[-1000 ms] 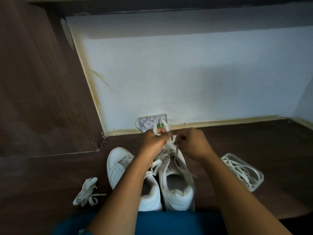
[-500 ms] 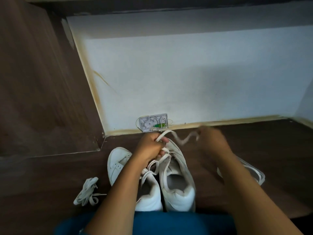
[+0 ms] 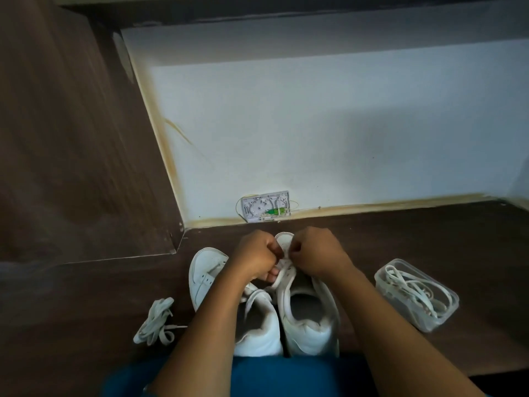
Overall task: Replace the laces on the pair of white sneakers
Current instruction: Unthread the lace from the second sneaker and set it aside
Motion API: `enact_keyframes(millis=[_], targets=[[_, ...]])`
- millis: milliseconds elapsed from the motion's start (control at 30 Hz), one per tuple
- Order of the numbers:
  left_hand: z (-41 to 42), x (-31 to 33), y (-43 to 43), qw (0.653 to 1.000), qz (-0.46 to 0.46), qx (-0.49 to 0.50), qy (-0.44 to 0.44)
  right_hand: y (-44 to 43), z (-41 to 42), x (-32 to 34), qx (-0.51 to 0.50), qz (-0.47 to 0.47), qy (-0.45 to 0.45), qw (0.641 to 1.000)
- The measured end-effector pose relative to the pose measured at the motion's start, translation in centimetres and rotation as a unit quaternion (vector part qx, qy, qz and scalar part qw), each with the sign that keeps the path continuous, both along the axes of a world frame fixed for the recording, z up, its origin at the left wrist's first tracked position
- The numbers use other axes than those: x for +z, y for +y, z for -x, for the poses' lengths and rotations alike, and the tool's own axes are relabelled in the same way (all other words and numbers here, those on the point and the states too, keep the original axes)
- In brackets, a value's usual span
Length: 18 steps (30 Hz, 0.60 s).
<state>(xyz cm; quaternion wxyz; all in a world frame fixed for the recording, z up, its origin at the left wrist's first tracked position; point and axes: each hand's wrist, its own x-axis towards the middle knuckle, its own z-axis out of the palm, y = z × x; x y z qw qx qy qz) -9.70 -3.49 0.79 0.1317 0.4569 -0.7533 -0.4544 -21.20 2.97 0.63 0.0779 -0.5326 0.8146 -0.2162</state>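
Two white sneakers stand side by side on the dark wooden surface, toes pointing away from me. My left forearm crosses over the left sneaker (image 3: 206, 277). Over the front of the right sneaker (image 3: 310, 319) my left hand (image 3: 256, 257) and my right hand (image 3: 313, 253) sit close together, each with fingers curled, pinching the white lace (image 3: 282, 275) near the toe-end eyelets. The lace ends are hidden inside my fingers.
A loose bundle of white laces (image 3: 157, 322) lies left of the sneakers. A clear plastic container (image 3: 429, 325) holding more white laces sits to the right. An open wall box (image 3: 264, 206) with green parts is mounted low on the white wall behind.
My right hand had swung out to the right, pulling a lace taut; it has come back to the toe of the right sneaker beside my left hand.
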Motion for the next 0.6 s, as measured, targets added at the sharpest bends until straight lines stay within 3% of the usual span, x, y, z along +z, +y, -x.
enact_keyframes(millis=[133,433,600], targets=[[0.0,0.2,0.2,0.999,-0.016,-0.033,-0.001,0.9,1.5,1.1,-0.076,0.015,0.022,0.997],[0.8,0.2,0.5,0.978,0.153,-0.088,-0.114,0.1,0.7,0.3,0.084,0.046,0.009,0.995],[1.2,0.0,0.7,0.946,0.256,-0.131,-0.148,0.3,1.0,0.5,0.086,0.043,0.0,0.995]])
